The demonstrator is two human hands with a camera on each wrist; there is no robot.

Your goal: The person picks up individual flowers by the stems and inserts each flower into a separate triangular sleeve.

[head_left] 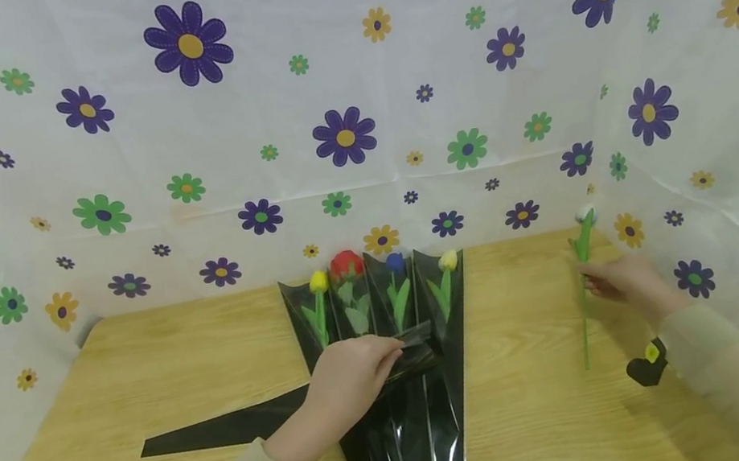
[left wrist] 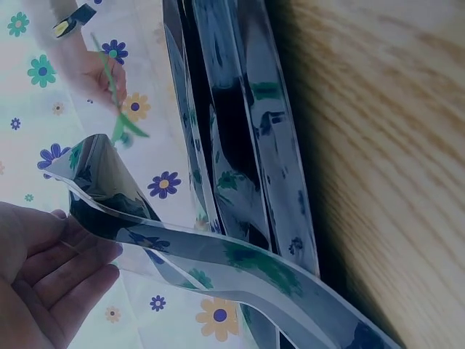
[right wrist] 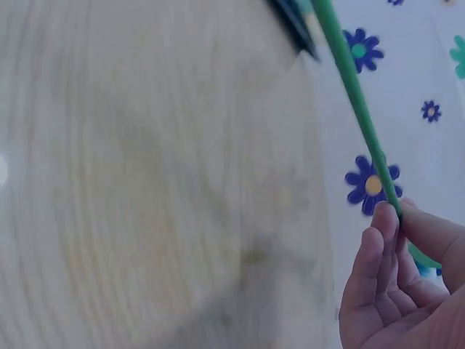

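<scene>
In the head view my left hand (head_left: 347, 381) pinches the wide end of a black flower sleeve (head_left: 226, 427) between thumb and fingers. This sleeve lies across other sleeves, its narrow end pointing left; in the left wrist view its mouth gapes beside the thumb. My right hand (head_left: 631, 283), off to the right, pinches the green stem of a white tulip (head_left: 583, 237) held upright, bloom at the top. Under the left hand, several black sleeves (head_left: 414, 435) with clear fronts lie side by side, holding a yellow tulip (head_left: 318, 281), a red rose (head_left: 346, 264), a blue flower (head_left: 394, 262) and a cream tulip (head_left: 448, 260).
A light wooden table (head_left: 163, 355) carries everything. Behind it and along both sides hangs a white cloth (head_left: 276, 107) printed with purple, green and yellow flowers. A black strap with a yellow mark (head_left: 648, 363) sits below the right wrist.
</scene>
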